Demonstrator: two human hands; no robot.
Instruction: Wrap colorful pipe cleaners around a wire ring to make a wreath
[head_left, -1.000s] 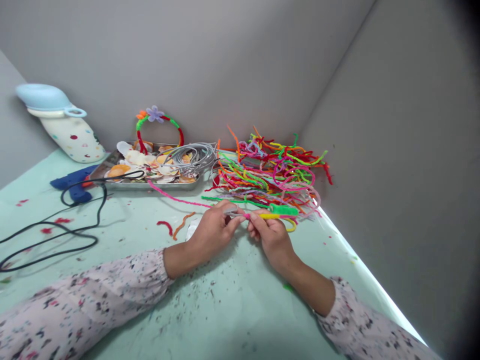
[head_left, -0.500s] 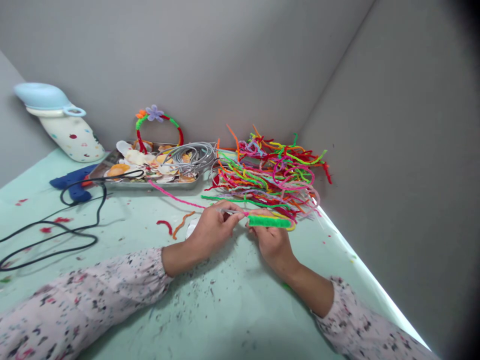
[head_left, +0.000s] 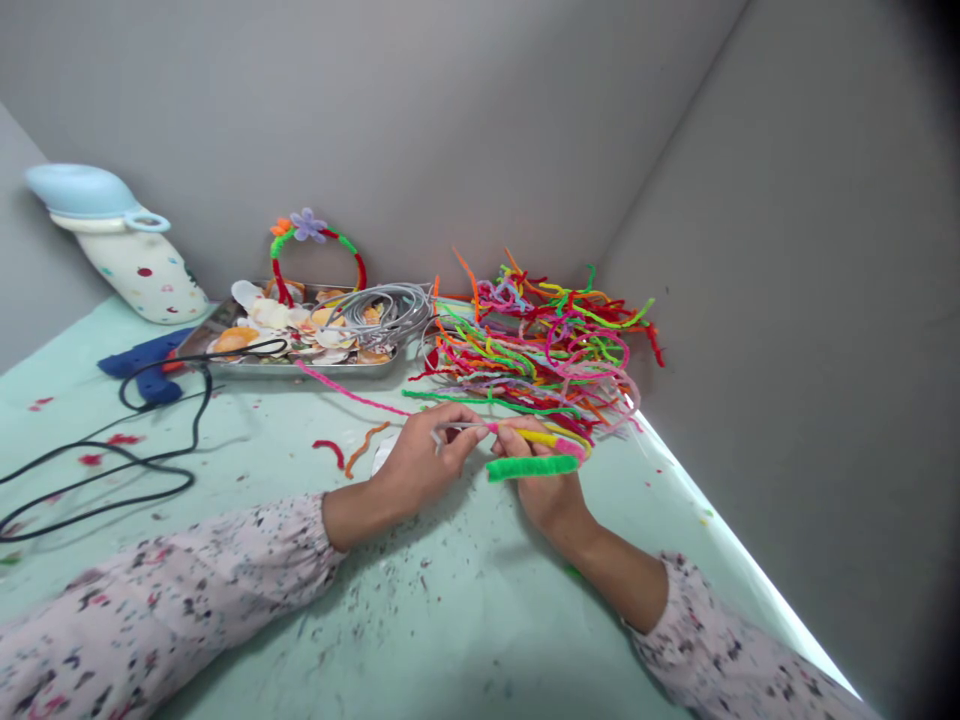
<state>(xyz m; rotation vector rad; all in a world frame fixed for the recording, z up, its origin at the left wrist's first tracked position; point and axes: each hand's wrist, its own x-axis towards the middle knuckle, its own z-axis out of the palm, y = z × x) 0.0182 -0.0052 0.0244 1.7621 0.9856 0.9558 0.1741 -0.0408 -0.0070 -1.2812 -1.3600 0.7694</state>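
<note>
Between my hands is a bent grey wire [head_left: 457, 426] wrapped in fuzzy pipe cleaner, with a green stretch [head_left: 532, 467], a pink bend and a yellow stretch [head_left: 536, 437]. My left hand [head_left: 427, 450] is closed on the bare grey part, thumb against forefinger. A long pink pipe cleaner [head_left: 352, 394] runs from behind this hand back to the metal tray; its near end is hidden. My right hand [head_left: 544, 485] pinches the wrapped part beside a small pink patch at the fingertips. The green stretch lies across the front of the right fingers.
A metal tray [head_left: 300, 370] holds shells and coiled grey wire [head_left: 394, 315]. Behind stands a pipe-cleaner hoop [head_left: 364, 270] with flowers. Many loose pipe cleaners [head_left: 517, 350] lie right of it. A blue glue gun [head_left: 154, 380], black cord [head_left: 161, 490] and bottle [head_left: 142, 265] are left.
The wrapped wire has turned in my fingers: its green stretch has dropped lower, and the yellow stretch and pink bend now show above it. Both hands stay in nearly the same place.
</note>
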